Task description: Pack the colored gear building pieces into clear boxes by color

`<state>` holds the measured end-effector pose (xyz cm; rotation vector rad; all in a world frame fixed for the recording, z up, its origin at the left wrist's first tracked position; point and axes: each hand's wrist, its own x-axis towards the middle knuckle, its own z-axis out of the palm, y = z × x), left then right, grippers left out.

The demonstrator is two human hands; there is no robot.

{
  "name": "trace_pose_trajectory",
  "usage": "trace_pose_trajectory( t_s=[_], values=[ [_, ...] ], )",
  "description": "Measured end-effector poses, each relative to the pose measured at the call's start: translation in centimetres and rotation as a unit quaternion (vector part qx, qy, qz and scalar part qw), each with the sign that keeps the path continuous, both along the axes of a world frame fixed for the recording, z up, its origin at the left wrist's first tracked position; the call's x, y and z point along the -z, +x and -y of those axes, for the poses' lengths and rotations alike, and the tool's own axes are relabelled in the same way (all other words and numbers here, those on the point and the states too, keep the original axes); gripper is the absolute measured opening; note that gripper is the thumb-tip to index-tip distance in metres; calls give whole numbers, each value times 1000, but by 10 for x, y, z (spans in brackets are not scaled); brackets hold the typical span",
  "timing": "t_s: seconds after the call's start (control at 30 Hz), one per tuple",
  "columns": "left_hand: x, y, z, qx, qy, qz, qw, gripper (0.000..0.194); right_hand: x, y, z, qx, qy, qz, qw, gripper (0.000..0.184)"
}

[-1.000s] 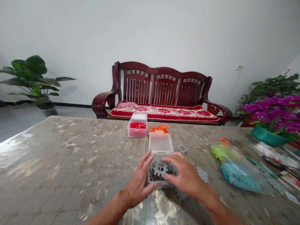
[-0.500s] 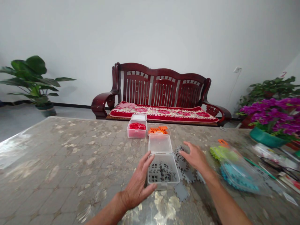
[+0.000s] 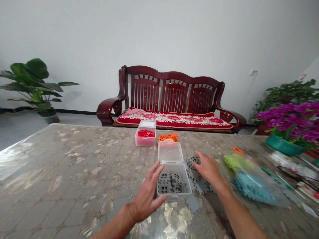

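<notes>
Two bare hands apart, an open clear box between them on a glossy covered table (image 3: 62, 159)

One dark-red wooden bench (image 3: 171, 88) with a floral cushion (image 3: 174, 119) stands beyond the table, among three potted plants, one purple-flowered in a teal pot (image 3: 282, 146). On the table sit a clear plastic bag of green and blue pieces (image 3: 254, 181), a clear box of red pieces (image 3: 145, 139) and a shallow clear box of orange pieces (image 3: 168, 137). The open box (image 3: 173, 189) holds grey lattice-shaped foam pieces, its hinged lid (image 3: 170, 152) lying flat behind it. The spread left hand (image 3: 147, 196) rests against the box's left wall. The curved right hand (image 3: 208, 169) sits on several loose grey interlocking pieces (image 3: 193, 162) beside the box, its grip impossible to tell
</notes>
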<state>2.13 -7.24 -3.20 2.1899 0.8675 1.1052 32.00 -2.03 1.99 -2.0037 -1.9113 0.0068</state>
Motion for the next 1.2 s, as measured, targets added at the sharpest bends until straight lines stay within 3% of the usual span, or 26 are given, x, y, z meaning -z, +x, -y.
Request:
trace_pose_trajectory(
  t_s=[0.13,0.27,0.43,0.73,1.2],
  values=[
    [1,0,-1,1,4,2,1000,76,-16,-3,9,-22,20,-83,996,52],
    [1,0,-1,-1,2,3,1000,77,-43,-18,32,-129,12,-137,982,56],
    [2,0,0,-2,1,-2,1000,77,-64,-43,56,-229,-38,-121,965,60],
    [2,0,-1,0,5,-5,1000,74,-66,-48,58,-337,-127,-29,932,41],
    [4,0,-1,-4,5,-11,1000,75,-53,-58,60,-375,-106,-2,921,32]
  ],
)
